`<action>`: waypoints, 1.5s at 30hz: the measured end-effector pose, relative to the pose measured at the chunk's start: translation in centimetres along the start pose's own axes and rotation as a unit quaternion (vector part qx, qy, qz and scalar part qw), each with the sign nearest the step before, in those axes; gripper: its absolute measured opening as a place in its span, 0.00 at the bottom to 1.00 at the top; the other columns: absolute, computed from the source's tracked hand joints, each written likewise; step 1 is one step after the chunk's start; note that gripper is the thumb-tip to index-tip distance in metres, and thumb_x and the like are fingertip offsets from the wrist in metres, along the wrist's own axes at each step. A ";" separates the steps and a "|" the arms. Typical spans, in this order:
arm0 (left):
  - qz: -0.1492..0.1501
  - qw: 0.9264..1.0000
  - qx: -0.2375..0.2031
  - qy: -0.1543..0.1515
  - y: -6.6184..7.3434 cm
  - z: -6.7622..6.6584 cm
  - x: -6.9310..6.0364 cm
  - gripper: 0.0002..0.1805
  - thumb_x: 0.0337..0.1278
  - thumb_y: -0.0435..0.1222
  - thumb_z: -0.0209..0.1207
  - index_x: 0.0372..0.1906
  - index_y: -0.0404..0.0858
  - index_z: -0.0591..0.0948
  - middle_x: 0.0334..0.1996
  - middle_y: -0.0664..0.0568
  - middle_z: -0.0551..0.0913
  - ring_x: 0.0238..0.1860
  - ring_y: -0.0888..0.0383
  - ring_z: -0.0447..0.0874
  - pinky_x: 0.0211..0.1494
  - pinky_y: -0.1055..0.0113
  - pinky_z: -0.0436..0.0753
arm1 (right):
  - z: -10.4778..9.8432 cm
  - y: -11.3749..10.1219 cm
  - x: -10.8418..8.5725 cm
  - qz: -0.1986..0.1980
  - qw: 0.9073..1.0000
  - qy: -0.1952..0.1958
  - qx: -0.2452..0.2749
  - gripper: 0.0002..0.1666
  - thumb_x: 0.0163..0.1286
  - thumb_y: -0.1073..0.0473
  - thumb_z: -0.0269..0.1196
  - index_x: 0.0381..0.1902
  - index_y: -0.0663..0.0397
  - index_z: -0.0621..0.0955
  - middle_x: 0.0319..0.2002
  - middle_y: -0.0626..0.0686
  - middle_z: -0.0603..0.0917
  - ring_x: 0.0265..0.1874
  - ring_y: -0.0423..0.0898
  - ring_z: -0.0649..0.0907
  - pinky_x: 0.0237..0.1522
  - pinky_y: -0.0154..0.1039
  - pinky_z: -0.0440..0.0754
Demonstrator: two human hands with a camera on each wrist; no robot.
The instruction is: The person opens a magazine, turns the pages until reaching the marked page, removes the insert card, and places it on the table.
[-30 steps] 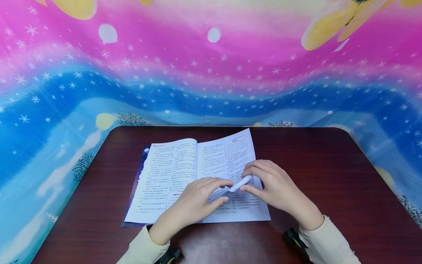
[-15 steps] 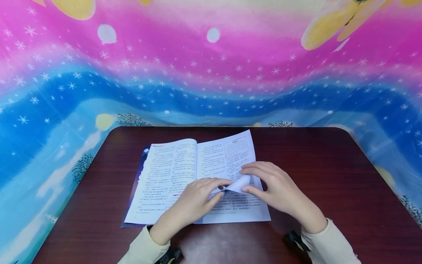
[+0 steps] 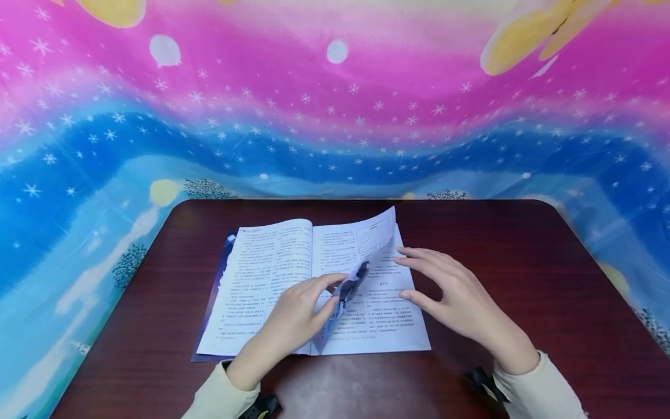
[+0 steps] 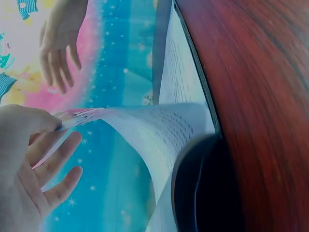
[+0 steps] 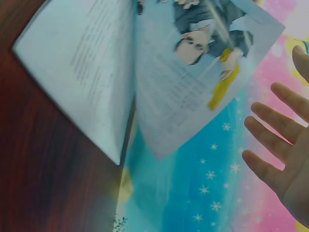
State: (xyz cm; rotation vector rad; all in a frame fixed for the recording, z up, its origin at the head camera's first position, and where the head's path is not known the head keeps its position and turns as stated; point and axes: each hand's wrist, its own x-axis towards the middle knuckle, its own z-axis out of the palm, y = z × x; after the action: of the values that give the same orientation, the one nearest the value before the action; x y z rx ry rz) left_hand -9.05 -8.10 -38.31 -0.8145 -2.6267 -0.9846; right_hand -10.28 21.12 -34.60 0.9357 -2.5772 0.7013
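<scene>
An open magazine point(image 3: 277, 256) with printed text lies on the table. My left hand point(image 3: 298, 308) pinches the edge of its right-hand page point(image 3: 353, 247) between thumb and index finger, and the page stands lifted and curved toward the left. On the underside of that page, the right wrist view shows a printed picture point(image 5: 212, 34) of a figure with something yellow. Apart from the page, my right hand point(image 3: 455, 291) hovers over the magazine's right edge, fingers spread and holding nothing. In the left wrist view the left hand point(image 4: 29, 164) has its other fingers extended below the page.
A dark reddish-brown table point(image 3: 502, 250) carries the magazine. Behind it hangs a colourful cloth point(image 3: 335, 116) with snowflakes. A dark cover edge point(image 3: 211, 314) shows under the magazine's left side. Black bands point(image 3: 262, 407) sit at both wrists.
The page's rolled corner has left the right hand and swung leftward, held by the left hand. The sheet beneath is exposed. My right hand has moved slightly right, its fingers opening wider.
</scene>
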 end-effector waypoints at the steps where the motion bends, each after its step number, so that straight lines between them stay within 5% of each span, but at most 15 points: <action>1: -0.007 1.000 0.004 0.012 -0.1 -0.2 -0.2 0.24 0.62 0.34 0.65 0.63 0.45 0.78 0.49 0.54 0.86 0.47 0.59 0.85 0.44 0.63 0.83 | 0.0 0.1 -0.1 0.001 1.000 -0.002 -0.003 0.34 0.59 0.52 0.74 0.64 0.45 0.78 0.65 0.48 0.76 0.64 0.50 0.74 0.62 0.56 0.71; 9: -0.092 0.990 0.039 0.104 -1.5 -1.7 -2.1 0.25 0.58 0.31 0.67 0.61 0.40 0.77 0.46 0.49 0.87 0.45 0.55 0.86 0.41 0.58 0.84 | 0.8 1.1 -1.1 0.003 0.999 -0.046 -0.029 0.32 0.60 0.48 0.73 0.62 0.45 0.80 0.63 0.49 0.78 0.63 0.51 0.76 0.62 0.56 0.71; 27: -0.259 0.958 0.052 0.108 -3.4 -5.7 -6.4 0.34 0.56 0.36 0.70 0.65 0.30 0.71 0.45 0.35 0.84 0.46 0.41 0.83 0.46 0.41 0.80 | 2.6 2.8 -2.9 0.009 0.983 -0.174 -0.061 0.30 0.62 0.45 0.71 0.60 0.50 0.81 0.62 0.53 0.79 0.61 0.52 0.77 0.61 0.56 0.73; 36: -0.326 0.940 0.003 0.104 -3.8 -6.5 -7.6 0.34 0.61 0.39 0.66 0.68 0.35 0.67 0.53 0.35 0.81 0.50 0.42 0.81 0.49 0.43 0.81 | 3.1 3.5 -3.9 0.016 0.975 -0.215 -0.051 0.31 0.62 0.48 0.72 0.61 0.49 0.80 0.63 0.53 0.78 0.61 0.52 0.77 0.61 0.57 0.72; 41: -0.327 0.937 -0.013 0.124 -4.2 -6.6 -8.5 0.32 0.63 0.39 0.65 0.67 0.35 0.68 0.53 0.36 0.81 0.48 0.43 0.82 0.48 0.44 0.82 | 3.3 3.6 -4.3 0.019 0.971 -0.231 -0.054 0.33 0.57 0.49 0.75 0.61 0.50 0.81 0.64 0.53 0.77 0.63 0.54 0.75 0.62 0.59 0.71; 45: -0.326 0.931 -0.041 0.159 -4.7 -6.6 -9.3 0.27 0.64 0.34 0.64 0.65 0.34 0.71 0.53 0.37 0.81 0.45 0.46 0.82 0.46 0.66 0.82 | 3.5 3.8 -4.5 0.026 0.968 -0.245 -0.054 0.34 0.55 0.50 0.76 0.60 0.51 0.81 0.66 0.55 0.75 0.64 0.56 0.74 0.63 0.60 0.69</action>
State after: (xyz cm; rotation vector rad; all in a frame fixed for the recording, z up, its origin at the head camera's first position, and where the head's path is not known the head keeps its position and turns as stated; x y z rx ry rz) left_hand -3.99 -19.31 -39.41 0.2384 -2.5979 -1.2495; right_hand -9.90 24.04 -40.74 1.1246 -3.0366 0.3662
